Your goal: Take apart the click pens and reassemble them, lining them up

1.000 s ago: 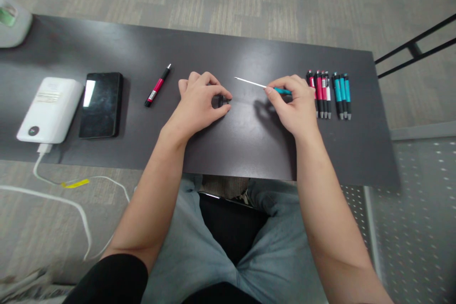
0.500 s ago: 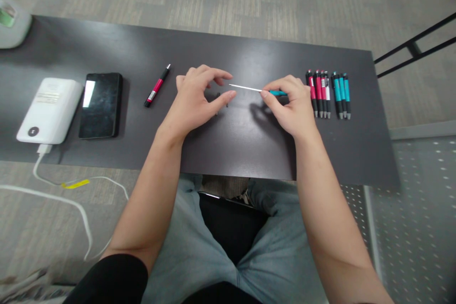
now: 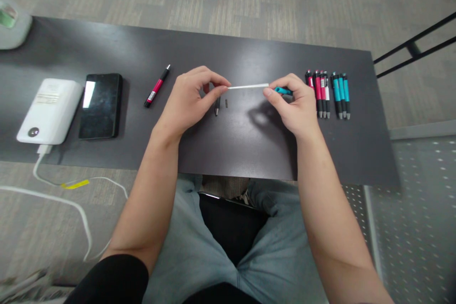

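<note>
A thin white pen refill stretches level between my two hands above the dark table. My left hand pinches its left tip between thumb and forefinger. The thumb and fingers of my right hand are closed on a blue pen barrel, which they partly cover. Whether the refill's right end is still inside the barrel is hidden by the fingertips. Just beneath my left fingers lie a dark pen tip piece and a small spring.
Right of my right hand, several red and white pens lie beside three blue pens. A single red pen rests to the left. Beyond it are a black phone-like device and a white power bank with a cable.
My left hand has closed its fingers on the refill's tip, where it was apart before. More of the refill now shows outside the blue barrel.
</note>
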{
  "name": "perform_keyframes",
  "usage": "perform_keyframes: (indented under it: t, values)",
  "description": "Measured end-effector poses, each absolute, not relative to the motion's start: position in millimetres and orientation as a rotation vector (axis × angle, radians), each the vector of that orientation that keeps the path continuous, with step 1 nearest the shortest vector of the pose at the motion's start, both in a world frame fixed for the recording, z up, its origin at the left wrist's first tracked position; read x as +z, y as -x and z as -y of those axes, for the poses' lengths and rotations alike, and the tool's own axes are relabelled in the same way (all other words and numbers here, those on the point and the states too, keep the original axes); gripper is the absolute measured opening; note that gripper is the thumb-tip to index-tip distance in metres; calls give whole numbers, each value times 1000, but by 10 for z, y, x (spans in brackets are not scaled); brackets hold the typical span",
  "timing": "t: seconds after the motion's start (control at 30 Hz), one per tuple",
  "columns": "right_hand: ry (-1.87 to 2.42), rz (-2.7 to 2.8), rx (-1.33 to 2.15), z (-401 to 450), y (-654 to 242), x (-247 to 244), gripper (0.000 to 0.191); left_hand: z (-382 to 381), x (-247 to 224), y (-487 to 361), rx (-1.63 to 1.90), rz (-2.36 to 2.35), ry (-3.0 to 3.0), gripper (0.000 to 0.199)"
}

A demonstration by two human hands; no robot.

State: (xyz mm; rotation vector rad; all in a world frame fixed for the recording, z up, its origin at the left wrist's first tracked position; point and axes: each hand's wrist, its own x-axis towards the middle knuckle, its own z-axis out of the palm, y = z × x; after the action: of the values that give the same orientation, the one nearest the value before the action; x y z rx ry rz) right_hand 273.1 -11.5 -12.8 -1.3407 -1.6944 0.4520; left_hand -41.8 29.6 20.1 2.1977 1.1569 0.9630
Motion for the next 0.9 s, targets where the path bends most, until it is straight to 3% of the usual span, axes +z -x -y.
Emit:
perform_keyframes:
  t: [0.2,0.5,0.7,0.9]
  values:
    - [1358,1675,441,115,-2696,-112,54,-196,213,271,851,-1235,-2269,18]
    - [1559,1963,441,182,-2625,-52,17,4,320,-6,575,-1297,-2366,24]
    - [1568,2056,485,220,-2549,-71,25,-179,311,281,717,-1568,-2107,4]
    - [1538,2099,490,263,-2456,-42,37,-276,253,459,498,-1698,-1987,35]
